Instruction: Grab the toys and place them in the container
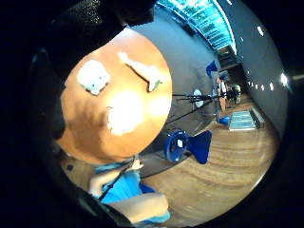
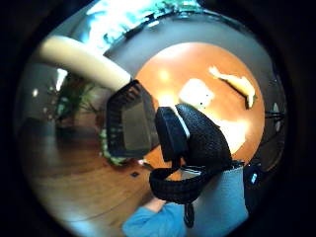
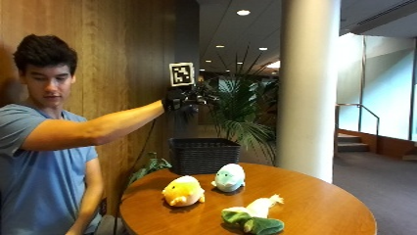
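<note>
Right now your gloved right hand, your grip (image 3: 179,102), is raised at the end of your outstretched arm, high above the tabletop, and it holds nothing; whether its fingers are straight or curled cannot be told from the outside view, and the palm views show only black straps at the edge.

Closest beneath your grip stands the dark woven rectangular basket (image 3: 204,155), the container, at the edge of the round wooden tabletop (image 3: 326,205) on your side. In the thumb-side palm view its open mouth (image 2: 129,121) faces the palm and no toy shows inside.

Further out from your grip, just past the basket, sits the pale mint-green round plush toy (image 3: 229,177), upright on the wood and apart from the basket. Beside it, a little further from the basket, rests the yellow round plush toy (image 3: 183,191), near its pale neighbour but not touching it.

Furthest from your grip lies the long green-and-cream plush toy (image 3: 253,218), stretched flat on the tabletop, well apart from the basket and clear of the two round ones.

All three toys lie on the wood, outside the container.
</note>
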Available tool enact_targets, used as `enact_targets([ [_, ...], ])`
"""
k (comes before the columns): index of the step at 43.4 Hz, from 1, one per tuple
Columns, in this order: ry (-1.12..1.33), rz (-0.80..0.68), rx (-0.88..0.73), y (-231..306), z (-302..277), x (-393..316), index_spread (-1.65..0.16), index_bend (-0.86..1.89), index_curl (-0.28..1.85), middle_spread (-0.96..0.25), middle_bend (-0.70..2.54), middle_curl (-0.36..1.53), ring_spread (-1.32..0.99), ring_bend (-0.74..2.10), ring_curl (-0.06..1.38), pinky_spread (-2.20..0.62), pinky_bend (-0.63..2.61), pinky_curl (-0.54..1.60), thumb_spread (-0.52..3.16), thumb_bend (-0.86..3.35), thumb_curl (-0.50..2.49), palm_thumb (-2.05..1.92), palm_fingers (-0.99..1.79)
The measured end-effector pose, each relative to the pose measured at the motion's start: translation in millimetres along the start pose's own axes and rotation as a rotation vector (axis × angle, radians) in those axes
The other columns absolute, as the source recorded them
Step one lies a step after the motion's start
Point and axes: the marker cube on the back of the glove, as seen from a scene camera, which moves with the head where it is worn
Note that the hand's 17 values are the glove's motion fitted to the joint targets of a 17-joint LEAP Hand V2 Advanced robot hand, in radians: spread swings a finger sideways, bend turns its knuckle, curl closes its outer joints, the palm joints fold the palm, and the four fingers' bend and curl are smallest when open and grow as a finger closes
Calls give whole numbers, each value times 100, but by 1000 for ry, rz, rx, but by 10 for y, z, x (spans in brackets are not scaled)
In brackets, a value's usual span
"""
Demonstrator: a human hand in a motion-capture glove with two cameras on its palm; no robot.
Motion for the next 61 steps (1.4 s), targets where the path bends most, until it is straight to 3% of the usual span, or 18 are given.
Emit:
enact_targets([
  [3,-53,-94,-1,37,-13,-11,-16,11,3,2,19,5,1,12,0,3,67,16,61,3,1,3,2],
  [9,68,37,-4,-29,61,125,-22,11,7,3,20,11,1,16,1,4,83,24,96,3,4,2,-5],
  [22,-3,-2,0,-31,13,149,-26,11,11,3,19,19,2,19,7,5,94,30,128,1,10,0,-9],
  [30,100,40,19,-153,19,470,-27,12,14,3,18,22,2,19,9,4,96,32,134,-1,14,-1,-11],
  [38,43,9,11,-488,63,824,-27,12,16,3,18,25,2,18,11,5,97,32,133,-2,16,-1,-12],
  [51,120,-59,6,-1149,764,1628,-28,8,16,2,17,27,2,18,15,5,99,33,123,-3,20,-2,-17],
  [56,247,-73,-95,-1303,1227,2246,-28,7,15,1,18,28,2,22,17,5,98,33,117,-4,21,-3,-15],
  [61,215,100,-156,-1496,1596,2497,-28,7,14,1,18,29,2,21,18,6,100,34,112,-4,22,-3,-16],
])
